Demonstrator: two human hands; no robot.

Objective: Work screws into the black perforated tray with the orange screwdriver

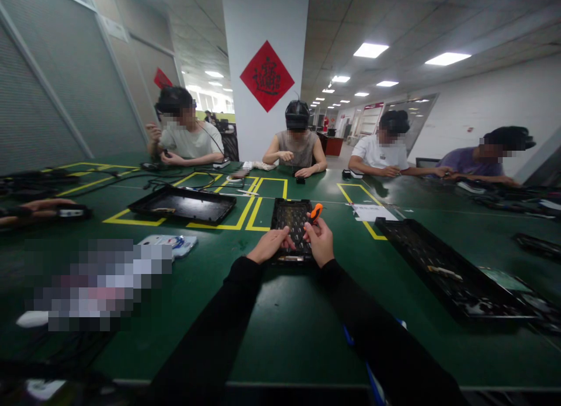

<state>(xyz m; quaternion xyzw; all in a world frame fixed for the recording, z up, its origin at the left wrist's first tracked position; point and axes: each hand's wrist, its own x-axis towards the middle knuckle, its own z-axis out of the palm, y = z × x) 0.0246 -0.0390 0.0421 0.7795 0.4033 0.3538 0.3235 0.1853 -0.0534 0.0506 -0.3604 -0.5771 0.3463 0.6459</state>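
Note:
A small black plastic tray (293, 208) lies on the table in front of me, with several small light marks or parts across its dark floor. My left hand (269, 244) rests over its left edge, fingers slightly apart and pointing inward; I see nothing held in them. On the opposite side, my right hand (322, 241) is closed around a tool with an orange handle (315, 211). The handle sticks up above the hand, and the tool's working end is too small to make out. A pale strip (293, 258) shows along the tray's near edge.
Wider black trays lie at the left (188, 207) and right (438, 271). A paper sheet (372, 212) sits near yellow tape (267, 219) on the green table (280, 324). Plastic packaging (184, 244) and another person's hand (46, 210) are at left. Several people sit across.

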